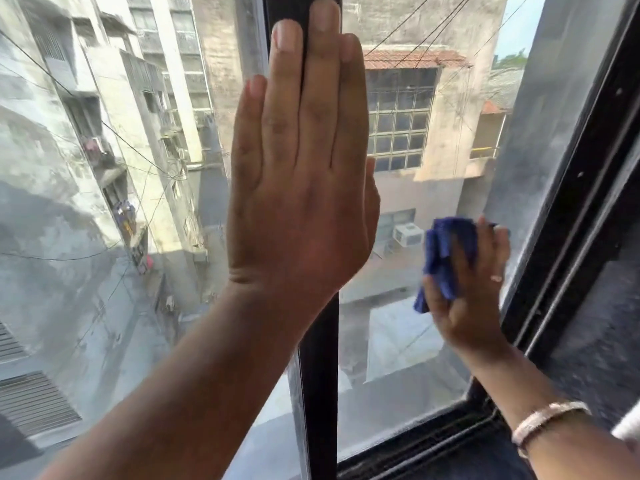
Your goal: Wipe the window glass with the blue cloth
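Note:
My right hand (467, 289) presses a bunched blue cloth (443, 258) flat against the right pane of window glass (398, 341), low and near the pane's right edge. The cloth shows above and left of the palm; the rest is hidden under the hand. My left hand (301, 188) lies flat with fingers straight and together over the black vertical frame bar (318, 375) between the two panes, holding nothing. The left pane (104, 202) looks hazy and streaked.
A black window frame (571, 254) runs diagonally down the right side and meets the dark bottom sill track (433, 441). Grey buildings, wires and a rooftop lie outside, far below. A bracelet (547, 419) sits on my right wrist.

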A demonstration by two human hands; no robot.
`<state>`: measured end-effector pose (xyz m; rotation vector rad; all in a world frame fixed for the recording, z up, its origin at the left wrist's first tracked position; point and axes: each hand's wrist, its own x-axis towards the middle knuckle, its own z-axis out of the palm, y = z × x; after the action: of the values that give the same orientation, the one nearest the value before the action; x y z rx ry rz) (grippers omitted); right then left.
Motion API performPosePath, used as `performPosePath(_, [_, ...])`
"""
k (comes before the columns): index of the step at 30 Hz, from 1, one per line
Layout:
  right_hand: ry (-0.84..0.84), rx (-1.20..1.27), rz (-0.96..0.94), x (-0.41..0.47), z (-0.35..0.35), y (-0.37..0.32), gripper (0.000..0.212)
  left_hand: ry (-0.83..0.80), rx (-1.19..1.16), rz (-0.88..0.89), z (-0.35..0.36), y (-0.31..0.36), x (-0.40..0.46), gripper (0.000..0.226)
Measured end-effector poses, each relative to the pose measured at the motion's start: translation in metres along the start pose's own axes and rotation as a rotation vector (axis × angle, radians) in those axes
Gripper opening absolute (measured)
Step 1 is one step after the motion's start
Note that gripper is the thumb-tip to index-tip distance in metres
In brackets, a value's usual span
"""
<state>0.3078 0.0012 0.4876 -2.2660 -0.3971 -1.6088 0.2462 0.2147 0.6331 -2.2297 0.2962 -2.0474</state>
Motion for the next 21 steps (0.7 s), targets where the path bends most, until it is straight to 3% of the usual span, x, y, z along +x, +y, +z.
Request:
performPosePath(2, [0.127,0.061,0.313,0.025,-0.009,0.016,0.058,-0.008,-0.007,-0.002,0.001,0.000,-0.001,0.063])
performPosePath(4, [0.217,0.092,0.469,0.043,-0.003,-0.004,0.057,-0.020,-0.016,0.000,0.001,-0.001,-0.004,0.063])
performPosePath(6, [0.186,0.108,0.382,0.050,0.003,-0.042,0.055,-0.026,-0.013,0.008,0.001,-0.001,-0.004,0.064])
performPosePath(8, [0.068,0.074,0.111,0.037,0.007,-0.067,0.050,-0.027,0.010,0.018,0.001,-0.001,-0.004,0.063])
performPosePath(11, [-0.057,0.001,-0.155,0.029,-0.009,-0.052,0.047,-0.015,0.018,0.026,0.001,0.000,-0.002,0.062])
performPosePath(13, [-0.008,0.017,-0.037,0.050,-0.020,-0.027,0.051,-0.028,-0.011,0.015,0.000,-0.001,-0.002,0.062])
performPosePath(15, [0.134,0.105,0.203,0.092,-0.026,-0.010,0.056,-0.034,-0.032,0.012,-0.001,-0.002,-0.001,0.062])
performPosePath(17, [0.291,0.116,0.328,0.136,-0.026,-0.014,0.054,-0.039,-0.043,0.016,0.000,-0.003,-0.001,0.062])
performPosePath(19, [0.354,0.063,0.236,0.149,-0.014,-0.042,0.049,-0.043,-0.031,0.016,0.001,-0.003,0.000,0.063])
performPosePath(21, [0.284,0.030,-0.011,0.119,0.002,-0.071,0.046,-0.038,0.002,0.024,0.003,-0.003,0.000,0.064])
